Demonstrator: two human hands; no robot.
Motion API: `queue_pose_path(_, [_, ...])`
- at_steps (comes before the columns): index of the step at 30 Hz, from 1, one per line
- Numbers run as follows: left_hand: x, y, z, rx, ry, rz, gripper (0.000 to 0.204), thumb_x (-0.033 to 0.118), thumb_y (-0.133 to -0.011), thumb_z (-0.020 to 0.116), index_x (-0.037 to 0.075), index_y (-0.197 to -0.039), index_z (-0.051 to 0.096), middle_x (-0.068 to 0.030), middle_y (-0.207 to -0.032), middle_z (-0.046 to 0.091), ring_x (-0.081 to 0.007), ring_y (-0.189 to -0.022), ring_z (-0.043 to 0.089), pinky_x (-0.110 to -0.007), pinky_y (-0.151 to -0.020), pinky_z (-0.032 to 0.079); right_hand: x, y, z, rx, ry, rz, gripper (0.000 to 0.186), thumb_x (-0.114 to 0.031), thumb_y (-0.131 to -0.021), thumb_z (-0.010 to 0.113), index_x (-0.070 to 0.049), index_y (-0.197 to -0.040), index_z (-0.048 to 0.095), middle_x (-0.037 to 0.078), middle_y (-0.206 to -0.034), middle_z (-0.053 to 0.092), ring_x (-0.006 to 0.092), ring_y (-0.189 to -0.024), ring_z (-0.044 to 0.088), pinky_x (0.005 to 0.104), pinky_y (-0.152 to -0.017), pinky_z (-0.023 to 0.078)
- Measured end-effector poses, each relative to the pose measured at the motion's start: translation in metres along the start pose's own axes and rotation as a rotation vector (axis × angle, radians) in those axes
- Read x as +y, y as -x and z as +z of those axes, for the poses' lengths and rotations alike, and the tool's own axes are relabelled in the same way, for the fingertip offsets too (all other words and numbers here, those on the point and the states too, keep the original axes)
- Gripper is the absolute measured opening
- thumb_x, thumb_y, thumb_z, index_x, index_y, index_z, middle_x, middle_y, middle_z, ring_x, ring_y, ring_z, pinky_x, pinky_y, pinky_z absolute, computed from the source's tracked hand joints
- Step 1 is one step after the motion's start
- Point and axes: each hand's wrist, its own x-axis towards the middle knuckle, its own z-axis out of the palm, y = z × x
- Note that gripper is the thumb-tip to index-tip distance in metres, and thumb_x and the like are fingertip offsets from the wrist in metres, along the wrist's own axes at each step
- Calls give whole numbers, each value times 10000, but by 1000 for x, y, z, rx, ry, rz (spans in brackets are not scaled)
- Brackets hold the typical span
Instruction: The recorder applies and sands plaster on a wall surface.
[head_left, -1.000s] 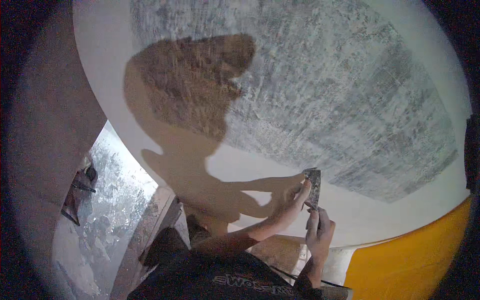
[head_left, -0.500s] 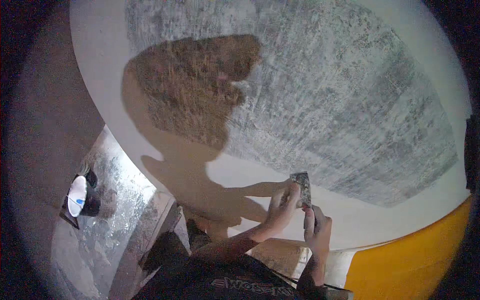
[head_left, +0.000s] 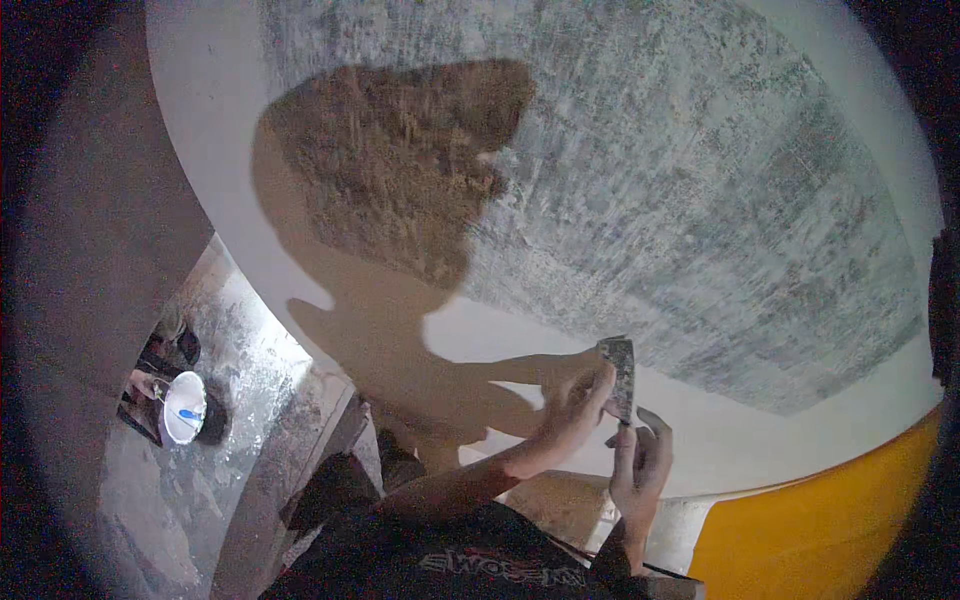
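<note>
A small flat, speckled dark-grey rectangular piece is held up in front of the wall, and I cannot make out its exact kind. My left hand grips it along the left side, thumb and fingers closed on it. Below, my right hand meets its lower end with the thumb, the fingers loosely curled around that end. Behind both hands is a large white wall bearing a broad mottled grey patch. The shadow of my head and arms falls across it.
At the left, a person's hand holds a white bowl with a blue thing in it, above a stained, shiny floor. An orange-yellow surface curves along the lower right.
The grey piece has turned and shifted slightly right, and more of it shows. My right-hand fingers have spread a little. The bowl at the left has moved right and down, with its holder's hand now visible.
</note>
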Motion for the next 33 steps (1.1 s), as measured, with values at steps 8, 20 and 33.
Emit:
queue_pose_path(8, [11, 3, -43, 260, 150, 71, 357, 417, -906, 448, 113, -734, 520, 50, -596, 449, -30, -523, 391, -192, -452, 281, 18, -11, 40, -102, 9, -207, 90, -40, -805, 603, 31, -855, 581, 117, -625, 594, 98, -487, 506, 213, -452, 373])
queue_pose_path(20, [26, 12, -32, 228, 58, 4, 339, 381, -889, 504, 76, -744, 521, 47, -632, 438, -60, -567, 417, -218, -529, 368, 29, 7, 45, 70, 24, -307, 80, -5, -787, 599, 27, -752, 534, 148, -611, 582, 133, -468, 514, 248, -462, 400])
queue_pose_path(33, [7, -2, -52, 122, 83, -82, 362, 424, -882, 496, 112, -698, 486, 60, -605, 402, -40, -545, 366, -219, -482, 318, 22, 3, 48, 40, 64, -251, 75, -42, -822, 586, 25, -788, 582, 95, -557, 553, 97, -466, 487, 230, -460, 397])
